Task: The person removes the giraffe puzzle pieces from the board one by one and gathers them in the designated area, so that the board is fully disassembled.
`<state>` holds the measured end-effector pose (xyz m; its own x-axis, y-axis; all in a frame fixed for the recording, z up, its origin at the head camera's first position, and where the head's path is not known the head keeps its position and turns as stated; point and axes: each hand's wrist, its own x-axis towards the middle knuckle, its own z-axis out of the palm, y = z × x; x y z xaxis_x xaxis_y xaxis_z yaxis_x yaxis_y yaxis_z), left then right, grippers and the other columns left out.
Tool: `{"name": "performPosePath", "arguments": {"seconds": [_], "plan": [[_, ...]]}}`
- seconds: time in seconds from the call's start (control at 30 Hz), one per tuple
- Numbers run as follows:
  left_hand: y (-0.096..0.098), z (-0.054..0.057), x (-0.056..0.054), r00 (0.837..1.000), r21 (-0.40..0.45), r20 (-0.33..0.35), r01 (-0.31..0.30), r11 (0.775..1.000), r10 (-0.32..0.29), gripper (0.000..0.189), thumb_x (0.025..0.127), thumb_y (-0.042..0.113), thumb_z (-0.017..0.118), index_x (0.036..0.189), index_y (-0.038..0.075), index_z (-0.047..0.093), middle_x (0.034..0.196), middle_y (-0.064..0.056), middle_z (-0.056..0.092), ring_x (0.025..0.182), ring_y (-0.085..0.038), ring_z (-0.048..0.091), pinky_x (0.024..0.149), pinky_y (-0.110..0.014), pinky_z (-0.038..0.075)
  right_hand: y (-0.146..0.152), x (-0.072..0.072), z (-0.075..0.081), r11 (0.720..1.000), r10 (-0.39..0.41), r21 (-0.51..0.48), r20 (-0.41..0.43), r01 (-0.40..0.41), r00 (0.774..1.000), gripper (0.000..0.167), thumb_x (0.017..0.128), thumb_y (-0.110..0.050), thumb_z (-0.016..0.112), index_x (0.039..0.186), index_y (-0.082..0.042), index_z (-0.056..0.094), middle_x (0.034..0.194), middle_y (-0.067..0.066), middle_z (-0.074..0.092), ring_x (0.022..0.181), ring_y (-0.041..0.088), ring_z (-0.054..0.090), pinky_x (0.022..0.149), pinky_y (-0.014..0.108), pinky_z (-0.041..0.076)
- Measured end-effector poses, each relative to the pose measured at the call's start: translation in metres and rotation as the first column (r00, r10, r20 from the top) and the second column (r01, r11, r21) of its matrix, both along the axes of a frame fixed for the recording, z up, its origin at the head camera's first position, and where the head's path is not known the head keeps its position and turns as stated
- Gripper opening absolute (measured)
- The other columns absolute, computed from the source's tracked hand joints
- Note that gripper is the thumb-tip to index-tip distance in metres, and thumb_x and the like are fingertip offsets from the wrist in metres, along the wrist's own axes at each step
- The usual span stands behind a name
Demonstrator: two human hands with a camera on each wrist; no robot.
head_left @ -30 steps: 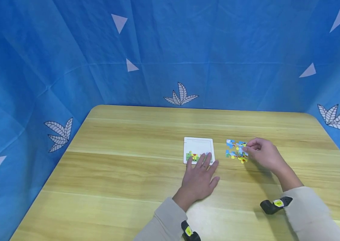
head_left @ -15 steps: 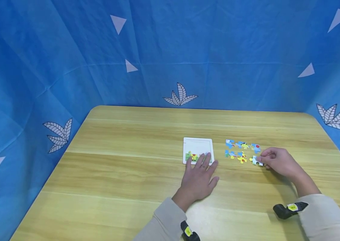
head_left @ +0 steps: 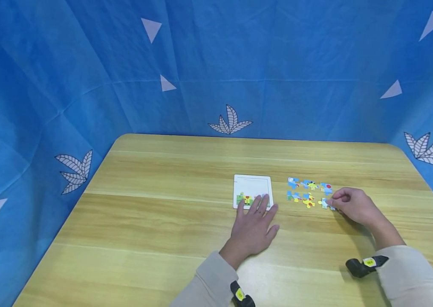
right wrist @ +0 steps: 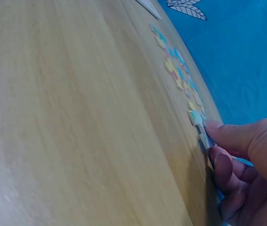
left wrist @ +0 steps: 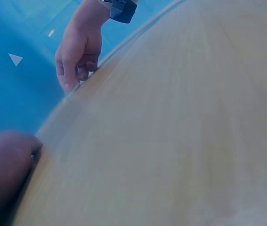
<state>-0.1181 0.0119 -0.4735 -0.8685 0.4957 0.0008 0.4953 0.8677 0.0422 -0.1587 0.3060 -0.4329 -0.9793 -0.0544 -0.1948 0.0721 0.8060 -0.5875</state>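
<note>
My right hand (head_left: 356,207) pinches a light-blue and yellow jigsaw piece (head_left: 323,204) between thumb and fingers, low at the table surface. The right wrist view shows the thumb on top of this jigsaw piece (right wrist: 198,118) at its near end. Spread fingers of my left hand (head_left: 252,230) rest on the lower edge of a white puzzle tray (head_left: 252,183). Green and yellow picture pieces lie along the bottom of that tray, partly hidden by the fingers. Loose jigsaw pieces (head_left: 308,200) lie in two rows between the tray and my right hand.
Everything lies on a wood-grain table (head_left: 163,192). Behind it hangs a blue cloth (head_left: 297,64) with white triangles and leaf prints. Black wrist cameras (head_left: 366,266) are strapped over both sleeves.
My right hand has carried the pinched piece rightward and down from over the loose pieces, baring the ones beneath. During the last half second it has hardly moved. My left hand has stayed put.
</note>
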Motion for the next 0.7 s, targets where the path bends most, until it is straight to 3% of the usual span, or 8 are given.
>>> {"name": "performPosePath", "arguments": {"seconds": [0.23, 0.4, 0.53, 0.7], "plan": [[0.0, 0.0, -0.001, 1.0, 0.006, 0.003, 0.001, 1.0, -0.001, 0.056, 0.098, 0.054, 0.018, 0.151, 0.033, 0.02, 0.159, 0.002, 0.009, 0.146, -0.017, 0.008, 0.113, -0.055, 0.01, -0.002, 0.0, -0.001, 0.999, -0.007, 0.037, -0.046, 0.009, 0.999, 0.037, 0.091, -0.033, 0.062, 0.1, 0.003, 0.058, 0.086, 0.008, 0.063, 0.075, 0.016, 0.053, 0.066, 0.029, 0.042], [0.0, 0.0, -0.001, 1.0, 0.013, 0.005, 0.0, 1.0, 0.0, 0.056, 0.098, 0.054, 0.019, 0.15, 0.033, 0.021, 0.159, 0.002, 0.01, 0.146, -0.017, 0.008, 0.113, -0.055, 0.01, -0.008, 0.002, -0.003, 0.996, -0.055, 0.06, -0.143, 0.064, 0.988, 0.033, 0.092, -0.029, 0.059, 0.098, 0.003, 0.06, 0.084, 0.011, 0.061, 0.074, 0.019, 0.052, 0.063, 0.029, 0.039], [-0.001, 0.0, 0.0, 1.0, 0.014, 0.006, 0.0, 1.0, 0.0, 0.056, 0.098, 0.054, 0.019, 0.15, 0.033, 0.021, 0.159, 0.002, 0.009, 0.146, -0.017, 0.007, 0.113, -0.056, 0.01, -0.018, 0.002, -0.002, 0.995, -0.092, 0.028, -0.201, 0.1, 0.975, 0.032, 0.094, -0.028, 0.056, 0.099, 0.003, 0.061, 0.085, 0.012, 0.06, 0.073, 0.02, 0.051, 0.061, 0.029, 0.038], [-0.001, 0.0, 0.0, 1.0, 0.012, 0.001, 0.002, 1.0, -0.002, 0.056, 0.098, 0.054, 0.019, 0.15, 0.033, 0.021, 0.159, 0.002, 0.009, 0.146, -0.017, 0.008, 0.113, -0.055, 0.011, -0.036, 0.001, 0.005, 0.996, -0.09, -0.032, -0.212, 0.085, 0.973, 0.032, 0.095, -0.028, 0.055, 0.101, 0.002, 0.06, 0.088, 0.013, 0.06, 0.076, 0.02, 0.054, 0.06, 0.029, 0.041]]}}
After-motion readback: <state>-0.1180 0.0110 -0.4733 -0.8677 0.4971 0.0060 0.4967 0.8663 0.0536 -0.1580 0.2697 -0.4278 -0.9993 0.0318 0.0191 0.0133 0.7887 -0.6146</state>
